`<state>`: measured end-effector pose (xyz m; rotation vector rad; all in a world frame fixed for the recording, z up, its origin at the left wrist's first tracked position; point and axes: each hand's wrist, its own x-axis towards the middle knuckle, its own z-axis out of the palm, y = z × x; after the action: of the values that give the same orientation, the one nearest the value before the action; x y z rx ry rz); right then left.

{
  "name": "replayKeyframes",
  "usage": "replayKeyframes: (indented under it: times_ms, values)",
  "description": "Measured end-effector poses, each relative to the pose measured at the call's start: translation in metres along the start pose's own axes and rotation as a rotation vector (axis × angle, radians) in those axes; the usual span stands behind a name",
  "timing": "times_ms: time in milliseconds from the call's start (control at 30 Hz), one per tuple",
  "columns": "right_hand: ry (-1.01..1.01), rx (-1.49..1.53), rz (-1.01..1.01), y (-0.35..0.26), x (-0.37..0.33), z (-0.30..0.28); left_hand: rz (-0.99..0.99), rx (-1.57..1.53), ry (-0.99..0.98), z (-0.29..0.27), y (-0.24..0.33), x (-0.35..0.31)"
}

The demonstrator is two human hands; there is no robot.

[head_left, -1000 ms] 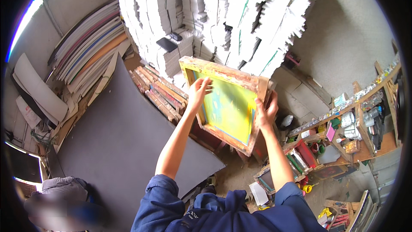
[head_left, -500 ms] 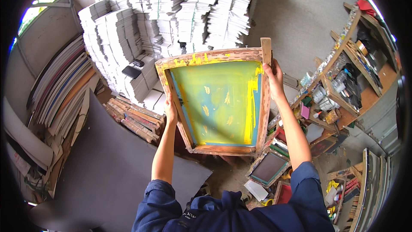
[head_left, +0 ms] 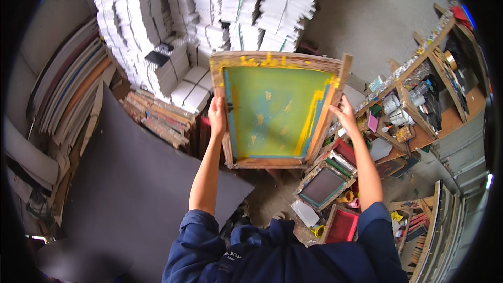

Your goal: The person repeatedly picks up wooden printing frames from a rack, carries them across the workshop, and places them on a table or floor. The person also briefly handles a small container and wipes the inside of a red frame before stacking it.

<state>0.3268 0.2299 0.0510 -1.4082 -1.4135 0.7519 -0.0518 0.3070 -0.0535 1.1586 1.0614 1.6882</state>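
Observation:
Between my two hands I hold up a wooden-framed printing screen [head_left: 270, 110]. Its mesh is green and blue, smeared with yellow ink and marked with several small pale leaf shapes. My left hand [head_left: 217, 117] grips the left side of the frame, with its thumb on the near face. On the right side, my right hand [head_left: 345, 113] is closed round the frame's edge at about the same height. A longer wooden strip forms that side and sticks up past the top corner. The fingers behind the frame are hidden.
Tall bundled stacks of white sheets [head_left: 238, 5] stand beyond the screen. To my left is a dark grey tabletop [head_left: 141, 188], with piled wooden frames [head_left: 157, 118] behind it. Smaller screens [head_left: 322, 186] and a red tray [head_left: 341, 224] lie low right, near cluttered wooden shelving [head_left: 461, 118].
The screen has shifted a little to the right in view and tilted, its lower edge now higher. Both hands have moved with it, still gripping the sides.

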Motion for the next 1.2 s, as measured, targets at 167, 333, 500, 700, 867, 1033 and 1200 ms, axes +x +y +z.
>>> replayKeyframes:
  times_ms: [167, 333, 500, 700, 867, 1033, 1200]
  values:
    - [0.045, -0.129, 0.01, 0.006, 0.006, -0.015, 0.022, -0.044, -0.013, 0.034, -0.003, -0.035]
    - [0.189, -0.196, -0.193, 0.051, 0.045, -0.034, -0.021, -0.188, -0.065, 0.057, -0.027, -0.046]
    - [0.161, -0.315, -0.195, 0.102, 0.056, -0.044, -0.049, -0.185, 0.015, 0.085, -0.061, -0.074]
    - [0.112, -0.395, -0.101, 0.175, 0.064, -0.08, -0.141, -0.018, 0.214, 0.138, -0.074, -0.113]
    - [0.133, -0.366, 0.029, 0.236, 0.06, -0.092, -0.19, 0.001, 0.41, 0.186, -0.114, -0.156]
    - [0.333, -0.284, 0.076, 0.291, 0.055, -0.085, -0.306, -0.027, 0.745, 0.221, -0.164, -0.189]
    - [0.46, -0.197, 0.287, 0.357, 0.057, -0.067, -0.421, 0.057, 0.83, 0.239, -0.21, -0.21]
